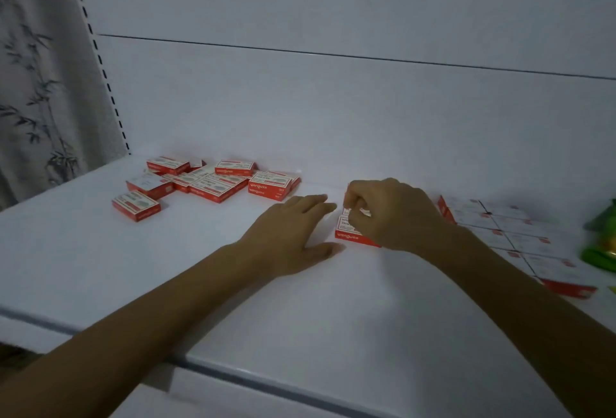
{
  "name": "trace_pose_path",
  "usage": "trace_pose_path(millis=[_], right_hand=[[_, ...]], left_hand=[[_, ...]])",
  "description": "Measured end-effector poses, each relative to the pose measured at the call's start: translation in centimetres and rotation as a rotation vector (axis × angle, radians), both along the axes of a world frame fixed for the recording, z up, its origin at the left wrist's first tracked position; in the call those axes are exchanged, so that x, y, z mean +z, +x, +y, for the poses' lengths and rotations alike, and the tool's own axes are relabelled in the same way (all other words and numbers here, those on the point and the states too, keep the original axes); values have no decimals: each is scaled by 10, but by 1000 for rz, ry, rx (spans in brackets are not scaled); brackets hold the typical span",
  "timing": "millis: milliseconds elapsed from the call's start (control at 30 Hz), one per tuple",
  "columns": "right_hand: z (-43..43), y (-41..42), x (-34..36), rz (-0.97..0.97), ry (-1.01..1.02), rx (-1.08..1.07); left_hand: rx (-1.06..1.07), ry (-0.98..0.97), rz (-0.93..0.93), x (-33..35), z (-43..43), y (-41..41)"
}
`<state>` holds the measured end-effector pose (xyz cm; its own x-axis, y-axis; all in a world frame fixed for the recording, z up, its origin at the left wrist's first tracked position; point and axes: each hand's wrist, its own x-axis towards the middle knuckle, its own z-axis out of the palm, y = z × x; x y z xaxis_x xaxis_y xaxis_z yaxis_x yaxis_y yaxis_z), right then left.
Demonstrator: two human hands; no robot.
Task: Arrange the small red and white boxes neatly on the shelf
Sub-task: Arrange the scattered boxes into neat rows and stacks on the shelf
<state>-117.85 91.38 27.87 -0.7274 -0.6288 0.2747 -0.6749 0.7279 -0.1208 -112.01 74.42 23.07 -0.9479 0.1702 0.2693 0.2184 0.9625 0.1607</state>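
The right hand (393, 214) curls over a box (348, 235), pinching the flat, glossy cardboard rectangle on the smooth white shelf (300, 317). The left hand (293, 234) lies spread flat just beside it. This looks like placement: next it likely needs squaring against the tidy rows (510, 227) beyond the right hand.

White back panel (333, 1) with a horizontal seam, slotted upright (100, 61), bamboo-print backdrop (33, 84), dim light

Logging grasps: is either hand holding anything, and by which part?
The right hand pinches a small red and white box at its top, toward the far end. The left hand rests flat on the shelf, holding nothing.
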Motion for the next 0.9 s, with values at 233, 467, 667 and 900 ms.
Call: trace_pose_path(millis=[233, 467, 667, 900], right_hand=[[-64, -4, -3, -50, -50, 120], [-132, -46, -18, -71, 28, 27], [-148, -63, -35, -38, 48, -18], [-134, -47, -27, 55, -98, 72]], left_hand=[[179, -1, 25, 9, -61, 51], [317, 54, -13, 3, -91, 85], [308, 32, 41, 7, -93, 86], [298, 95, 185, 12, -85, 62]])
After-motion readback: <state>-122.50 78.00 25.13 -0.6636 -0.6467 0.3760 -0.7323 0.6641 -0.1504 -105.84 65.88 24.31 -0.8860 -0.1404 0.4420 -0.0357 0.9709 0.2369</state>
